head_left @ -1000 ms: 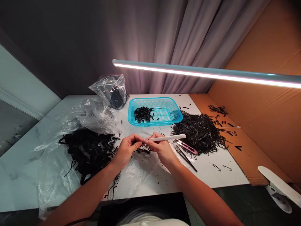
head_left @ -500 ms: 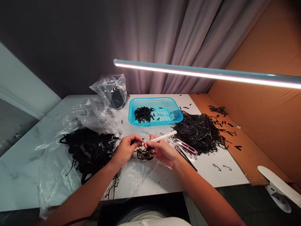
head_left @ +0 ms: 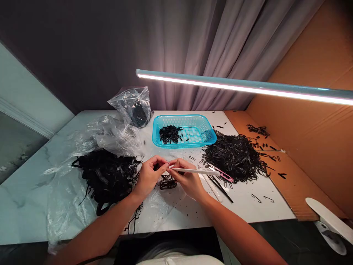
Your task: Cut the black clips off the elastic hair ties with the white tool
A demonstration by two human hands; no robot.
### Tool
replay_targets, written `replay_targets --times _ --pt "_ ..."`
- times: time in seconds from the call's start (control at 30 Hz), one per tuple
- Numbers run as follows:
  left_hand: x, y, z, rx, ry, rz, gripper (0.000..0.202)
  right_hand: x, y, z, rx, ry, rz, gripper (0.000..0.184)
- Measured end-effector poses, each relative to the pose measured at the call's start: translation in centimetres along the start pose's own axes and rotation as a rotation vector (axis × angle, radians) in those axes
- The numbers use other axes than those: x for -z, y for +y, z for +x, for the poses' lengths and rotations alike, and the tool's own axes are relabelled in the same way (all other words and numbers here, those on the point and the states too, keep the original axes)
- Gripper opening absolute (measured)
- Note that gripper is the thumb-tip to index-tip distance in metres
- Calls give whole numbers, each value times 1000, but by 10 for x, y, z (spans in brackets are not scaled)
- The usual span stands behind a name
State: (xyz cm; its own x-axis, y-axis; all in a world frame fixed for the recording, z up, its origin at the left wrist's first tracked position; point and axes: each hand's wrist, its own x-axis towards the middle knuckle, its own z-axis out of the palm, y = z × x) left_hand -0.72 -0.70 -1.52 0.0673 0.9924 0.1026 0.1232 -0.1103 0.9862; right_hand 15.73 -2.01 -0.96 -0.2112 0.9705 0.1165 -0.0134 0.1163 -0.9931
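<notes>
A slim white stick (head_left: 198,171) lies in my right hand (head_left: 191,181), gripped near its left end, the rest pointing right. My left hand (head_left: 148,176) is closed in a pinch, its fingertips meeting those of the right hand. Something small and black (head_left: 156,166) shows between the left fingers; its kind is hard to make out. Beneath both hands sits a small bunch of thin black loops (head_left: 167,183). Right of them spreads a large tangled heap of black loops (head_left: 234,156), with a pink slotted tool (head_left: 226,177) at its near edge.
Behind the hands stands a blue plastic basket (head_left: 184,146) holding short black pieces (head_left: 169,134). At left, a black strip-like heap (head_left: 107,178) lies on clear plastic (head_left: 64,206). A lit tube lamp (head_left: 234,85) hangs across the right side. Cardboard (head_left: 303,147) borders the table.
The white stick has swung from slanting up to the right to nearly level, its far end now lower. My hands have come closer together. The view has shifted slightly.
</notes>
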Motion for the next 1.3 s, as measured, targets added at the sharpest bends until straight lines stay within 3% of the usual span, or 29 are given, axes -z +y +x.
replay_targets --times 0.2,0.33,0.47,0.6,0.73,0.97,1.2,1.3 --pt "0 5 0 35 -79 -40 19 6 -6 2 -153 56 261 35" --pt "0 10 1 79 -134 -158 17 15 -15 5 -352 -123 537 42" --pt "2 11 0 93 -172 -258 15 19 -20 3 -413 -291 770 42" --pt "3 11 0 124 -179 -279 13 20 -21 2 -427 -203 846 41" --pt "3 14 -2 141 -265 -273 15 24 -22 4 -509 -152 865 38" --pt "1 18 -3 98 -339 -229 19 38 -25 9 -625 -36 937 34" --pt "0 23 -4 95 -335 -199 14 49 -28 12 -587 -13 940 34" --pt "4 18 -3 105 -310 -216 14 68 -32 13 -483 108 895 34"
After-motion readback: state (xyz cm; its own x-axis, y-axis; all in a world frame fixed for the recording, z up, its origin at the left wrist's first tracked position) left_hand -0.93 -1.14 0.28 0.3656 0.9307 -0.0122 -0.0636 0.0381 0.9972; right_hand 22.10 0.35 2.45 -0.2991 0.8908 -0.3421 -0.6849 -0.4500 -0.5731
